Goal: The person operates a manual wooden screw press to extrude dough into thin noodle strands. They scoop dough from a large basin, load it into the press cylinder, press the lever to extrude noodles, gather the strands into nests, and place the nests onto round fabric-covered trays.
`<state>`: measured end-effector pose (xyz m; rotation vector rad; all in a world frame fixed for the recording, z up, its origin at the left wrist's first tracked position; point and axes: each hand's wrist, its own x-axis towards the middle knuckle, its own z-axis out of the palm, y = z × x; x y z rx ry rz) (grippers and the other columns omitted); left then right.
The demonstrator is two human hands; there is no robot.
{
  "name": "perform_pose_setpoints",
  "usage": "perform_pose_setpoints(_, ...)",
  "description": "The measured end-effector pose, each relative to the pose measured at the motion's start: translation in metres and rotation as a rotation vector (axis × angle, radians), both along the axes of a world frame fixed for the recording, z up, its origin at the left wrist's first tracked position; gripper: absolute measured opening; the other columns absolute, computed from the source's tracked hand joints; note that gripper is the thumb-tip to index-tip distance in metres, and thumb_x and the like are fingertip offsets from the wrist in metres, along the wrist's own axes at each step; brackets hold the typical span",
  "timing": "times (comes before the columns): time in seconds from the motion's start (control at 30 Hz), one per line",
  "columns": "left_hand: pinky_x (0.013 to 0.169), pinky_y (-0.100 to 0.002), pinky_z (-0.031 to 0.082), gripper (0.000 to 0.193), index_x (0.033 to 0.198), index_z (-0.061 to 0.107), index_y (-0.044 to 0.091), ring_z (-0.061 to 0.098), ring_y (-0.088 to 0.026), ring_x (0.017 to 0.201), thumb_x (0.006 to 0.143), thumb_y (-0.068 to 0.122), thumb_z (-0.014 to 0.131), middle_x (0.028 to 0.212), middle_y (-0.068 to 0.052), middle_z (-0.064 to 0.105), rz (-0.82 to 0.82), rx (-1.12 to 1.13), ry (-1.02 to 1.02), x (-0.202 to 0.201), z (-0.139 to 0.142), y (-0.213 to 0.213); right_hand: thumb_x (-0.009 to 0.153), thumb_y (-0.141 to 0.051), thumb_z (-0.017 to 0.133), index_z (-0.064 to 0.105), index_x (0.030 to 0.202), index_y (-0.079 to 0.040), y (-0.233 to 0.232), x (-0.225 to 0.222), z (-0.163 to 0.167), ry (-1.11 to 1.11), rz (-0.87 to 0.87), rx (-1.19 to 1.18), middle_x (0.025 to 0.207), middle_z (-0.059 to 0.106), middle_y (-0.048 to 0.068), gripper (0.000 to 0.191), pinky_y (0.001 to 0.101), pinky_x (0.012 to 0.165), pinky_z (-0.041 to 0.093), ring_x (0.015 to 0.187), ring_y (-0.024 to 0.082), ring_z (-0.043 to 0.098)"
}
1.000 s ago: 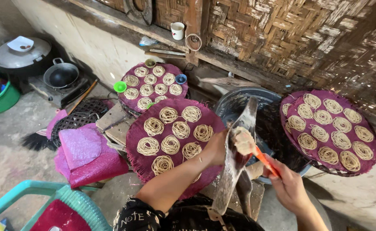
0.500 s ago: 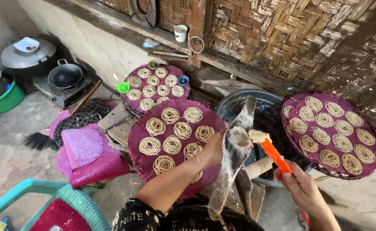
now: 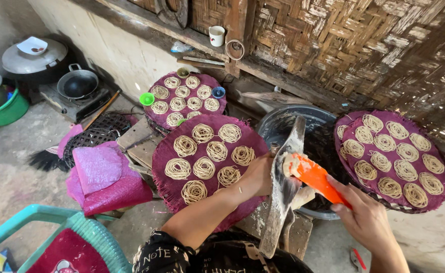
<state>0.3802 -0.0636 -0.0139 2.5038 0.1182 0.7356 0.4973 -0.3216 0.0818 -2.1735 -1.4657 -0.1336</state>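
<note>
Orange scraper (image 3: 317,180), dough on its tip, is pressing against the noodle press (image 3: 283,188), right hand (image 3: 365,218) fingers clamping its handle, left hand (image 3: 261,175) gripping the press, purple noodle mat (image 3: 167,188) left of it, dark tub (image 3: 283,120) behind.

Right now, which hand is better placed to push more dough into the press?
Probably the right hand: it holds the orange scraper, its doughy tip at the press. The left hand steadies the press.
</note>
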Motion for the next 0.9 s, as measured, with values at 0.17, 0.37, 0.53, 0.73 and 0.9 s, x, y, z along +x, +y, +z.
perform_pose_setpoints(0.17, 0.088, -0.042, 0.057, 0.034, 0.109, 0.075, 0.005, 0.069, -0.035, 0.101, 0.082, 0.026, 0.077, 0.111, -0.019, 0.073, 0.067, -0.109, 0.29, -0.003, -0.011, 0.005, 0.081, -0.039, 0.076, 0.064, 0.139, -0.025, 0.004, -0.01, -0.007, 0.104, -0.062, -0.103, 0.091, 0.072, 0.006, 0.061, 0.0385, 0.051, 0.053, 0.045, 0.023, 0.06)
perform_pose_setpoints(0.37, 0.093, -0.038, 0.055, 0.056, 0.132, 0.062, 0.0, 0.072, -0.033, 0.11, 0.082, 0.021, 0.072, 0.122, -0.019, 0.073, 0.082, -0.83, 0.067, -0.008, -0.02, 0.018, 0.098, -0.034, 0.061, 0.061, 0.138, -0.007, -0.027, 0.024, -0.027, 0.133, 0.195, 0.205, 0.098, 0.071, 0.007, 0.048, 0.0294, 0.068, 0.052, 0.074, 0.009, 0.065)
perform_pose_setpoints(0.53, 0.089, -0.04, 0.056, 0.077, 0.129, 0.057, -0.005, 0.07, -0.039, 0.105, 0.063, 0.017, 0.09, 0.111, -0.027, 0.07, 0.177, -0.441, 0.163, -0.009, -0.018, 0.015, 0.117, -0.035, 0.038, 0.071, 0.113, 0.005, -0.032, 0.038, -0.085, 1.329, 0.376, 0.252, 0.076, 0.063, 0.004, 0.052, 0.0255, 0.056, 0.04, 0.062, 0.012, 0.049)
perform_pose_setpoints(0.73, 0.088, -0.041, 0.058, 0.05, 0.119, 0.069, -0.001, 0.071, -0.039, 0.099, 0.074, 0.018, 0.083, 0.114, -0.024, 0.072, 0.031, -0.205, -0.053, -0.008, -0.018, 0.009, 0.112, -0.038, 0.038, 0.067, 0.109, 0.004, 0.006, -0.001, -0.095, 1.315, 0.146, 0.459, 0.081, 0.063, 0.006, 0.051, 0.0256, 0.058, 0.04, 0.063, 0.013, 0.05)
perform_pose_setpoints(0.9, 0.086, -0.043, 0.058, 0.034, 0.104, 0.075, 0.001, 0.07, -0.039, 0.096, 0.077, 0.02, 0.078, 0.106, -0.023, 0.074, 0.05, -0.162, 0.018, -0.005, -0.02, 0.006, 0.098, -0.021, 0.065, 0.059, 0.133, 0.004, 0.026, -0.03, -0.073, 0.231, 0.158, 0.332, 0.102, 0.066, 0.015, 0.044, 0.0275, 0.075, 0.049, 0.083, 0.016, 0.061)
